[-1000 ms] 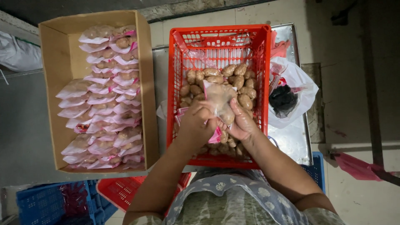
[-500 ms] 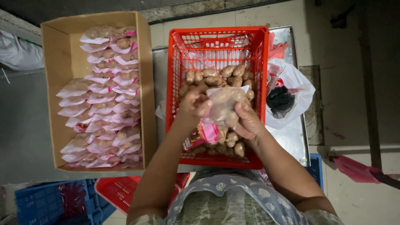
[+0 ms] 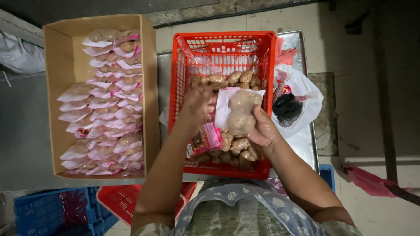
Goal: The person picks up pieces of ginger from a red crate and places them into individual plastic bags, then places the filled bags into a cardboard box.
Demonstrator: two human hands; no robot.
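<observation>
My right hand [image 3: 261, 129] grips a clear plastic bag [image 3: 239, 110] filled with brown rounded tubers, held upright over the red plastic crate [image 3: 180, 78]. My left hand [image 3: 197, 105], blurred, hovers just left of the bag over the crate, fingers loosely curled; I cannot tell whether it holds anything. A pink-printed packet [image 3: 202, 140] hangs below it. Loose brown tubers [image 3: 229, 78] lie in the crate's bottom.
A cardboard box [image 3: 59, 87] at the left holds several rows of filled bags [image 3: 109, 100]. A white plastic bag [image 3: 302, 98] with something dark inside lies right of the crate on the metal table [image 3: 302, 144]. Blue [image 3: 43, 214] and red crates [image 3: 118, 203] sit below.
The filled bag has been lifted higher and turned upright in my right hand. My left hand has come off the bag and moved up to its left.
</observation>
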